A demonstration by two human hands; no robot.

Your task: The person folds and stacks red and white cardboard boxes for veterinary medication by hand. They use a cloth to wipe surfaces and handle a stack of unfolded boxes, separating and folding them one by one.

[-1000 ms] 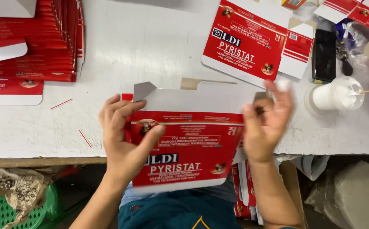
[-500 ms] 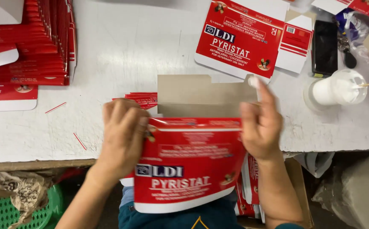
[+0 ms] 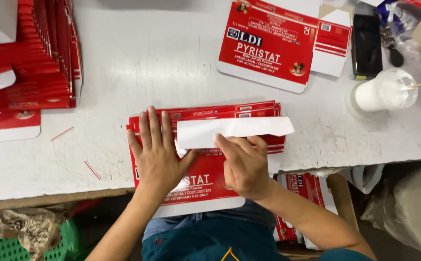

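L hand [image 3: 159, 154] flat on red carton [image 3: 191, 186] at desk [image 3: 138, 63] front edge; R hand [image 3: 244, 166] pinching white flap [image 3: 232, 131]; press crease firm, keep edges square.

A flat red-and-white carton [image 3: 205, 179] lies at the near table edge, its white flap [image 3: 234, 131] folded over, on a small pile of like flattened cartons [image 3: 249, 110]. Far right lies another unfolded red carton blank [image 3: 268, 46], with a black phone [image 3: 366, 46], screen dark, just to its right. A tall stack of red carton blanks [image 3: 36, 58] stands far left, and more red cartons [image 3: 307, 193] sit below the table edge, near right.
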